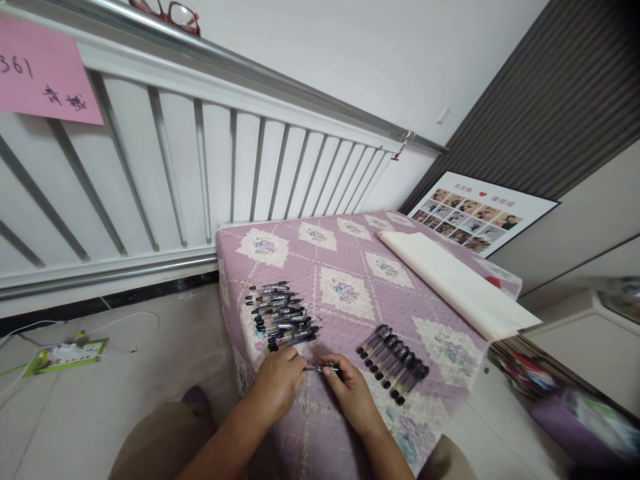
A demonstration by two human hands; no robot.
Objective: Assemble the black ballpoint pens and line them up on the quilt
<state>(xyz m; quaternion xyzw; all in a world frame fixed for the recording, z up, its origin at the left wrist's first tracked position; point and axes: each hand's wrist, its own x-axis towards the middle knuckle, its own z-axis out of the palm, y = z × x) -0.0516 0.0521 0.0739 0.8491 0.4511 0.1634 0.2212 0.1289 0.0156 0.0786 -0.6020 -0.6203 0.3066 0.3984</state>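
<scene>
Between my two hands, a slim dark pen (314,369) lies sideways above the near part of the purple flowered cover (345,253). My left hand (280,381) closes on its left end, and my right hand (347,387) pinches the other end between thumb and fingers. Just beyond my left hand sits a loose pile of black pens (280,313), their tips pointing right. To the right of my right hand, several black-capped pens (393,363) lie side by side in a slanted row.
A rolled cream sheet (440,280) lies across the cover at the right. Behind stands a white radiator (280,167) with glasses (173,15) above it. A power strip (67,357) with cables is on the floor at left. A purple bin (575,427) stands at lower right.
</scene>
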